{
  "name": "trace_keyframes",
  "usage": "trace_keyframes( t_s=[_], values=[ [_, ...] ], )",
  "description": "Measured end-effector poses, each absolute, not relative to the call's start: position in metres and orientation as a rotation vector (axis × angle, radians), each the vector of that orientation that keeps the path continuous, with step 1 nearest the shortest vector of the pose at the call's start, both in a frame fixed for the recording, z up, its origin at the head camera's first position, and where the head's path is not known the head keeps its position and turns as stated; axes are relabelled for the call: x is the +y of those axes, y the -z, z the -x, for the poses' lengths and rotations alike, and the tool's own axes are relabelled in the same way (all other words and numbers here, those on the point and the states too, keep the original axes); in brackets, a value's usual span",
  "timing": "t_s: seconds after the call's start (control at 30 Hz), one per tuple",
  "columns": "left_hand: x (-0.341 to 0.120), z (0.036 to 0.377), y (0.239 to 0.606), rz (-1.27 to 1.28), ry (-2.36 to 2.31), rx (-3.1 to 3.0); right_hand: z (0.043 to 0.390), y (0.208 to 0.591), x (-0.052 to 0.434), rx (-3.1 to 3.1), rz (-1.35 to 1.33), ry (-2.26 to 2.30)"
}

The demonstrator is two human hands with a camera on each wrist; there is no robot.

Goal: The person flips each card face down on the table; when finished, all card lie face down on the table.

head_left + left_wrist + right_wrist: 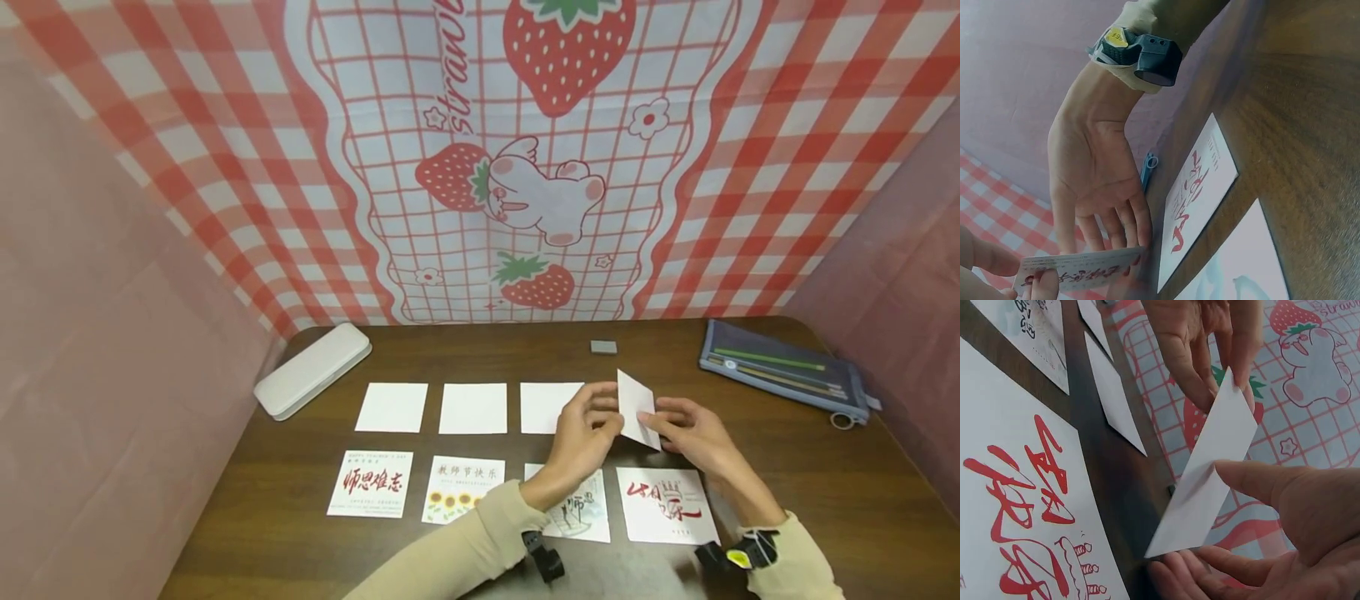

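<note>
White card (636,408) held up off the wooden table (825,492), tilted on edge, just above the printed card with red brush lettering (666,502). Left hand (585,433) pinching its upper corner, fingers curled onto the paper; right hand (693,433) pinching the lower end between thumb and fingers. Print on the far face glimpsed from the left wrist view, too blurred to read.

Progress, judged from the layout: two rows forming. Back row left of the held card: three blank white squares, nearest (550,407), middle (473,408), far (392,407). Front row: four printed cards, namely the red-lettered one, one partly under the left forearm (581,508), a sunflower card (462,489), and another with red characters (371,483). Fourth place in the back row, directly behind the red-lettered card, bare. Held card likely the last piece for that gap.

Containers: white hard case (312,369) far left of the held card, lid closed, contents hidden. Blue mesh pouch (783,368) behind and right of it, pencils or pens showing through the mesh, zipper ring at its near end. Small grey block (603,347) just behind the held card, loose on the table.
</note>
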State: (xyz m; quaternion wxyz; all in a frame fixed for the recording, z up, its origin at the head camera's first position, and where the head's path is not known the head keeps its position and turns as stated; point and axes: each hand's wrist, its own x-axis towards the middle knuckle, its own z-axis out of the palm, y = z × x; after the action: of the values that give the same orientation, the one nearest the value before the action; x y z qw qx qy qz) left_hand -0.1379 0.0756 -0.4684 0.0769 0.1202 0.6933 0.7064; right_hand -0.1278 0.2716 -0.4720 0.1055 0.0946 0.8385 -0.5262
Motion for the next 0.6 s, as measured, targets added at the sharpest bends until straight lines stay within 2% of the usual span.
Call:
trace_keyframes(
  t_s=[0.2, 0.6],
  values=[
    [0.071, 0.143, 0.47, -0.389, -2.041, 2.199, 0.132, 0.475, 0.278, 2.53, -0.355, 1.581],
    [0.07, 0.159, 0.478, -0.372, -1.927, 2.433, 0.135, 0.467, 0.289, 2.616, -0.338, 1.546]
  ],
)
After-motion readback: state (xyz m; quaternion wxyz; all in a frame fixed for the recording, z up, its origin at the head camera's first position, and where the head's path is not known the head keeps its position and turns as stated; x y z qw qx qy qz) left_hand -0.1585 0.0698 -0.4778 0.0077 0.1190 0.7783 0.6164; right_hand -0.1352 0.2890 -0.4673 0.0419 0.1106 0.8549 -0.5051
